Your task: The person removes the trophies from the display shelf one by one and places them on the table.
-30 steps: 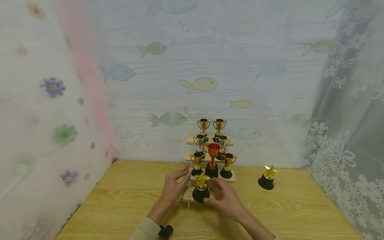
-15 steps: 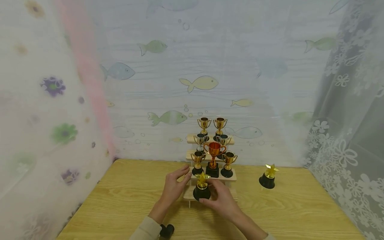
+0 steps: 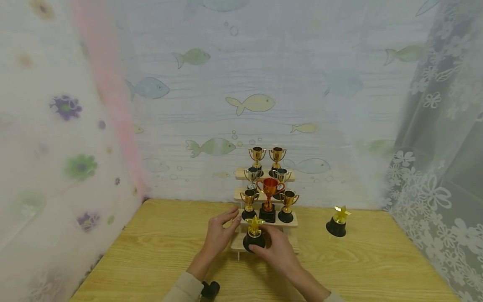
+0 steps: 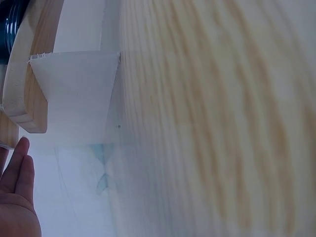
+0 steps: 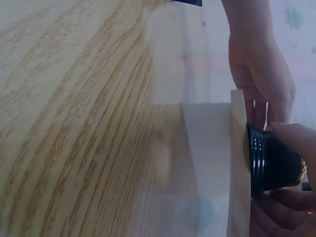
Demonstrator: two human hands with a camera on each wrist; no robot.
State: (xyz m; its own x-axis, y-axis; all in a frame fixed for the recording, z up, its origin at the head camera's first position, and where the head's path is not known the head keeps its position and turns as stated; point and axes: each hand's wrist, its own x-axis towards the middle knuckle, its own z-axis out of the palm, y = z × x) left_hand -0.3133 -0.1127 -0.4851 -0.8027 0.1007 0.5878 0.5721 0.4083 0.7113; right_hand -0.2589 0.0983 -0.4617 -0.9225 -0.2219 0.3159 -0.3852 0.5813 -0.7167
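Observation:
In the head view, my right hand (image 3: 280,253) holds a gold star trophy (image 3: 255,240) by its black base, thumb in front and fingers behind. The right wrist view shows that black base (image 5: 274,160) upright against the wooden lowest step (image 5: 240,163). My left hand (image 3: 220,233) is at the left end of the tiered wooden stand (image 3: 241,194), its fingers extended beside a shelf end. In the left wrist view, the left hand's fingertips (image 4: 22,148) are right at the shelf's edge. A larger orange-red cup trophy (image 3: 269,189) stands on the step behind.
Small cup trophies stand in pairs on the stand: gold (image 3: 257,155) on top, silver (image 3: 252,177) below, bronze-coloured (image 3: 249,200) lower still. Another star trophy (image 3: 337,224) stands on the wooden table (image 3: 162,239) to the right. A black object (image 3: 210,290) lies near my left sleeve.
My right hand has closed in leftward around the star trophy's base, its thumb moving farther across the front. The trophy and the left hand keep almost the same place.

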